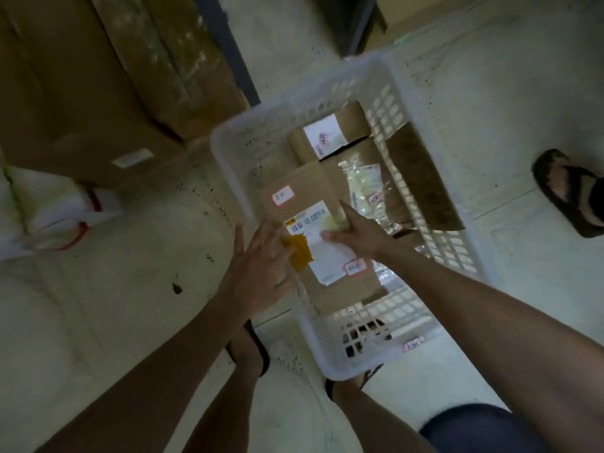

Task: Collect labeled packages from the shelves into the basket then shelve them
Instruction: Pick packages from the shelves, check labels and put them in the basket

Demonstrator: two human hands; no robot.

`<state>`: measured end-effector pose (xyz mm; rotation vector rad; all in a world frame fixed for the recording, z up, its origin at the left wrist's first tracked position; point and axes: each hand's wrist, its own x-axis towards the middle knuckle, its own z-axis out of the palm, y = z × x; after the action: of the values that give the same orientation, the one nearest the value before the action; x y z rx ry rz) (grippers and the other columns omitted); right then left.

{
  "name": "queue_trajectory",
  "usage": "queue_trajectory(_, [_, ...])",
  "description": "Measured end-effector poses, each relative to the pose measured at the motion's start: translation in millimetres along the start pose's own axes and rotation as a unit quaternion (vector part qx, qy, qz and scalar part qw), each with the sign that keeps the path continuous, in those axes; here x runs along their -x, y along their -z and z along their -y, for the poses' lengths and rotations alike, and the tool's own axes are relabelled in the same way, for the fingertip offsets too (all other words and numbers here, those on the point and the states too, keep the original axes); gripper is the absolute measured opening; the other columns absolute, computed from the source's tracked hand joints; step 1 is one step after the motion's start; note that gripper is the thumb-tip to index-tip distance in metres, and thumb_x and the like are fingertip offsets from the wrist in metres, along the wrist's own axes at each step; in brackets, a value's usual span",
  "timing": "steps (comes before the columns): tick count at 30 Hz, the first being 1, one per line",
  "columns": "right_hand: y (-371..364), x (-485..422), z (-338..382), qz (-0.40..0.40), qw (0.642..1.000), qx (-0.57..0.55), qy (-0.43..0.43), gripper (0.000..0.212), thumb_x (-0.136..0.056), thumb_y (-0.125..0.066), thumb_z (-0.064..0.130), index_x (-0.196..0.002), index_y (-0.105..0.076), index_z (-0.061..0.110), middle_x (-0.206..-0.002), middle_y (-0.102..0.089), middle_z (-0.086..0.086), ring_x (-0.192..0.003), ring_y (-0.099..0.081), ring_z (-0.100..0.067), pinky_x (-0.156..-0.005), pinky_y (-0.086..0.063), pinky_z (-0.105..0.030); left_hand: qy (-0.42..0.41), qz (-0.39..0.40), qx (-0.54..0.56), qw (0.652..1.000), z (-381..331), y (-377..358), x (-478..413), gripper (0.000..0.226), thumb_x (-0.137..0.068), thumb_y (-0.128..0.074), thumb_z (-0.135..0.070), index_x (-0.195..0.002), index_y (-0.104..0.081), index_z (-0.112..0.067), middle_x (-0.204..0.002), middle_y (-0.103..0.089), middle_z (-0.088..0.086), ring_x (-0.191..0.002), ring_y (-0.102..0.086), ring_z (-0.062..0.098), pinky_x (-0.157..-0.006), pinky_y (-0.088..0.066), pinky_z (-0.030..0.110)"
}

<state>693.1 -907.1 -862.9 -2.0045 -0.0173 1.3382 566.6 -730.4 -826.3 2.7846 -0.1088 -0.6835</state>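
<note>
A white perforated basket (434, 191) stands on the floor in front of me. In it lies a flat brown cardboard package (304, 194) with a white shipping label, yellow tape and two small red-edged stickers. My left hand (258, 273) lies with straight fingers against the package's near left edge. My right hand (353, 233) rests on the label, fingers extended. Behind it sit a smaller brown box with a white label (333, 132) and a clear plastic bag (362, 184).
Large cardboard boxes (98, 93) stand at the upper left, with white bags (58, 210) below them. A brown cardboard piece (421, 178) lies right of the basket. A sandalled foot of another person (568, 194) is at the right. My own feet stand by the basket's near end.
</note>
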Motion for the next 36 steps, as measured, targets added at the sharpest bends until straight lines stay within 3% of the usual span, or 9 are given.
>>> queue_trajectory(3, [-19,-38,-3,-0.007,1.0,-0.007,0.018,0.069,-0.082,-0.07,0.033,-0.141,-0.034,0.026,-0.104,-0.061,0.001,-0.087,-0.061,-0.015,-0.057,-0.046,-0.008,-0.004,0.004,-0.002,1.0,18,-27,-3,0.054,-0.086,-0.052,-0.04,-0.134,-0.044,-0.019,-0.153,-0.02,0.018,-0.143,-0.008,0.032,-0.112,-0.002,0.054])
queue_trajectory(9, [-34,-95,0,-0.035,0.999,0.007,0.012,0.06,-0.085,-0.067,0.025,-0.137,-0.039,0.012,-0.125,-0.059,-0.014,-0.107,-0.059,-0.029,-0.089,-0.051,-0.041,-0.026,-0.06,0.057,0.996,24,-54,-3,0.05,-0.083,-0.04,-0.041,-0.127,-0.054,-0.02,-0.151,-0.024,0.017,-0.141,-0.004,0.031,-0.11,-0.011,0.057])
queue_trajectory(13, [-46,-121,14,-0.141,0.99,0.017,0.001,0.061,-0.086,-0.064,0.028,-0.137,-0.037,0.01,-0.118,-0.058,-0.011,-0.101,-0.057,-0.024,-0.074,-0.042,-0.024,-0.033,-0.066,0.076,0.994,28,-62,-2,0.049,-0.084,-0.042,-0.04,-0.128,-0.052,-0.022,-0.153,-0.019,0.014,-0.143,-0.002,0.028,-0.112,-0.01,0.059])
queue_trajectory(17, [-53,-132,11,-0.183,0.982,0.037,-0.002,0.058,-0.086,-0.064,0.031,-0.131,-0.041,0.004,-0.12,-0.06,-0.018,-0.106,-0.059,-0.031,-0.076,-0.042,-0.027,-0.025,-0.066,0.082,0.994,27,-65,-3,0.05,-0.084,-0.042,-0.039,-0.131,-0.049,-0.025,-0.155,-0.013,0.011,-0.143,0.004,0.023,-0.113,-0.006,0.056])
queue_trajectory(22, [-60,-134,-5,-0.224,0.975,0.003,0.012,0.049,-0.083,-0.068,0.028,-0.118,-0.052,-0.001,-0.093,-0.056,-0.007,-0.081,-0.05,-0.017,-0.052,-0.033,-0.011,-0.023,-0.07,0.095,0.993,27,-65,-3,0.05,-0.082,-0.043,-0.036,-0.13,-0.049,-0.025,-0.154,-0.017,0.011,-0.143,0.001,0.025,-0.112,-0.011,0.059])
queue_trajectory(28, [-61,-138,-3,-0.211,0.977,0.016,-0.003,0.055,-0.086,-0.064,0.031,-0.13,-0.045,0.005,-0.116,-0.061,-0.018,-0.105,-0.059,-0.032,-0.08,-0.046,-0.032,-0.031,-0.082,0.078,0.993,29,-70,-4,0.056,-0.081,-0.046,-0.036,-0.136,-0.036,-0.029,-0.154,-0.018,0.012,-0.143,0.0,0.026,-0.109,-0.012,0.06])
queue_trajectory(32, [-59,-119,10,-0.185,0.979,0.067,-0.05,0.06,-0.087,-0.06,0.042,-0.129,-0.041,0.004,-0.124,-0.056,-0.02,-0.113,-0.054,-0.036,-0.089,-0.047,-0.038,-0.001,-0.016,0.053,0.998,27,-59,-3,0.056,-0.084,-0.035,-0.046,-0.139,-0.031,-0.035,-0.157,0.0,0.003,-0.142,0.018,0.017,-0.111,0.006,0.057])
queue_trajectory(34, [-54,-90,21,-0.199,0.973,0.116,-0.013,0.06,-0.087,-0.058,0.042,-0.135,-0.04,0.011,-0.121,-0.059,-0.019,-0.112,-0.054,-0.036,-0.092,-0.047,-0.046,0.024,0.033,0.067,0.997,26,-45,-4,0.058,-0.087,-0.039,-0.046,-0.142,-0.024,-0.036,-0.157,0.006,-0.001,-0.138,0.026,0.011,-0.11,0.013,0.054])
queue_trajectory(36, [-41,-50,32,-0.225,0.962,0.144,0.062,0.058,-0.086,-0.059,0.037,-0.137,-0.041,0.017,-0.113,-0.063,-0.019,-0.106,-0.056,-0.037,-0.086,-0.048,-0.042,0.068,0.037,0.115,0.99,21,-22,-2,0.06,-0.089,-0.045,-0.041,-0.144,-0.021,-0.033,-0.157,0.001,-0.002,-0.141,0.018,0.011,-0.112,0.011,0.051])
